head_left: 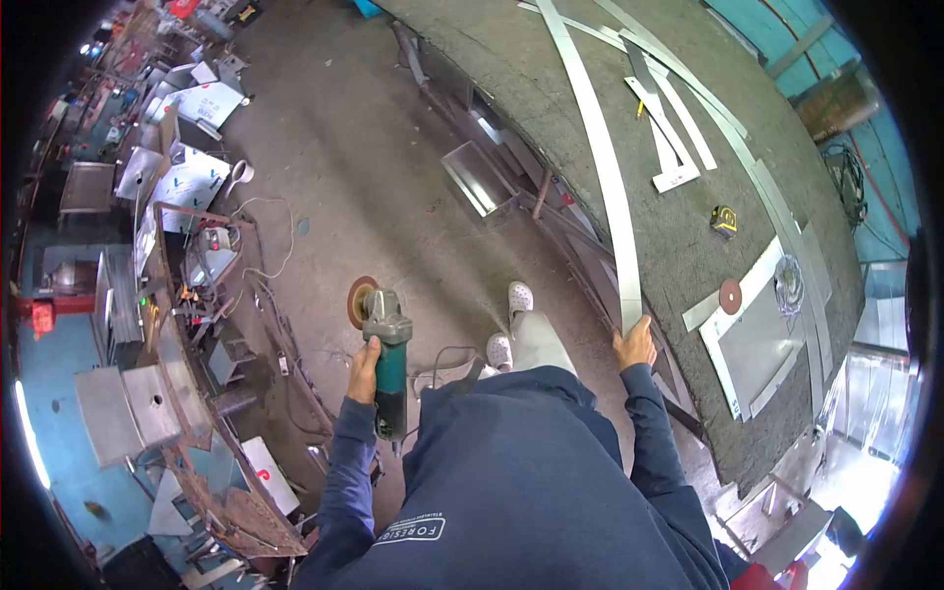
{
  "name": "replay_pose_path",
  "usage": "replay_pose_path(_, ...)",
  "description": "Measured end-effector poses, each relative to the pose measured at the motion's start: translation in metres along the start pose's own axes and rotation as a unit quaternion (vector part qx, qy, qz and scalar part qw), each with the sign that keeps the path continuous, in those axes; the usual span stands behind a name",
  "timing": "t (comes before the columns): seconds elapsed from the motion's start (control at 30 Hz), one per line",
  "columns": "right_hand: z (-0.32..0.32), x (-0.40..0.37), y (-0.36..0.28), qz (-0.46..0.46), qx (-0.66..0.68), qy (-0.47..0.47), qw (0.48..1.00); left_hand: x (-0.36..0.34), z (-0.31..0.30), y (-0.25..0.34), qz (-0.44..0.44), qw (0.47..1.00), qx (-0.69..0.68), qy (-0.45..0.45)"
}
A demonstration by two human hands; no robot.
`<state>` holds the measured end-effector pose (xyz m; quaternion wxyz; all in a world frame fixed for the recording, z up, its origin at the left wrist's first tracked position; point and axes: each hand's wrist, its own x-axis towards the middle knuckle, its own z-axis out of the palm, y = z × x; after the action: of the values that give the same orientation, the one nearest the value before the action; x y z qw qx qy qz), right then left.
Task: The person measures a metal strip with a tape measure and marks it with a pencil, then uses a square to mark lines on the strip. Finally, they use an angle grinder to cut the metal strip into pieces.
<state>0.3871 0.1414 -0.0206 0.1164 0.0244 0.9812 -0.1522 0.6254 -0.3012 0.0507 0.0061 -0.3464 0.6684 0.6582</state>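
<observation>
A green angle grinder [390, 364] with a brown disc [362, 302] at its grey head hangs upright over the floor. My left hand [364, 372] is wrapped round its body. At the near edge of the workbench [678, 246], my right hand [636, 346] grips the end of a long, pale metal strip [612, 187]. The strip runs away along the bench top. On the bench lie a steel square [675, 177], a yellow and black tape measure [724, 221] and a loose brown disc [730, 296] beside a flat metal sheet [762, 339].
Several more metal strips [787, 211] lie on the bench's far side. A rusty frame cluttered with tools and metal pieces [251, 364] stands at the left. Metal offcuts [479, 179] sit beneath the bench. A cable [292, 228] crosses the floor. Someone's red garment [755, 577] shows at the bottom right.
</observation>
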Motion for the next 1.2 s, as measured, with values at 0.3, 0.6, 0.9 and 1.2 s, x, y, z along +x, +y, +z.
replay_pose_path(0.3, 0.004, 0.043, 0.005, 0.002, 0.201, 0.006, 0.980, 0.062, 0.043, 0.055, -0.097, 0.976, -0.116, -0.155)
replay_pose_path(0.6, 0.003, 0.081, 0.009, 0.106, 0.369, -0.293, 0.875, 0.178, 0.101, 0.175, -0.108, 0.959, 0.052, -0.255)
replay_pose_path(0.9, 0.007, 0.123, -0.034, -0.031, 0.117, -0.501, 0.857, 0.261, 0.131, 0.239, -0.110, 0.948, 0.054, -0.294)
replay_pose_path(1.2, 0.051, 0.116, -0.133, 0.104, 0.592, -0.374, 0.707, 0.306, 0.126, 0.271, -0.064, 0.885, 0.114, -0.447)
